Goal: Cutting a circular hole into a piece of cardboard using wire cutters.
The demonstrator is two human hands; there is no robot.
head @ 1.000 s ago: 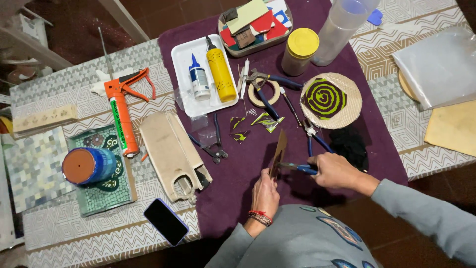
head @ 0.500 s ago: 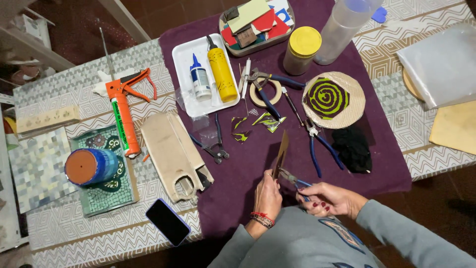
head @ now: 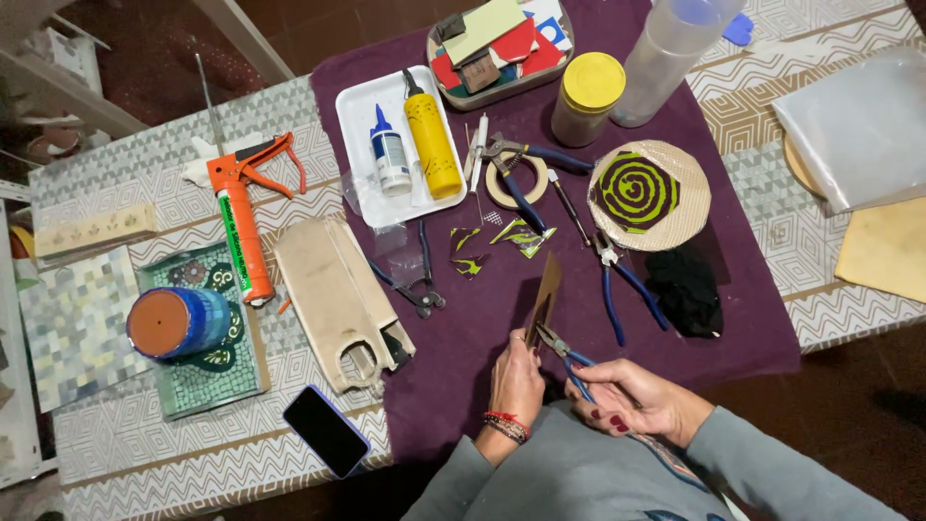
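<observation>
A home craft workshop: the counter (head: 145, 183) holds pliers (head: 617, 280), glue bottles (head: 431, 145), a caulking gun (head: 238, 217) and mosaic pieces (head: 198, 333).

A: how are the 2 hands sitting right now?

B: both tucked in close to the body at the bottom edge of the head view, grey sleeves on both arms. left hand (head: 517, 384) is upright, fingers curled and pinched shut at the top, wrist bent back toward the chest with a red band and a beaded one around it.

A: and the other one?

B: right hand (head: 632, 397) lies just beside the left, knuckles up, fingers wrapped closed in a squeeze grip, dark red nails showing. the right forearm runs off toward the lower right corner, elbow out. the hands are near each other, can't tell if they touch.
</observation>
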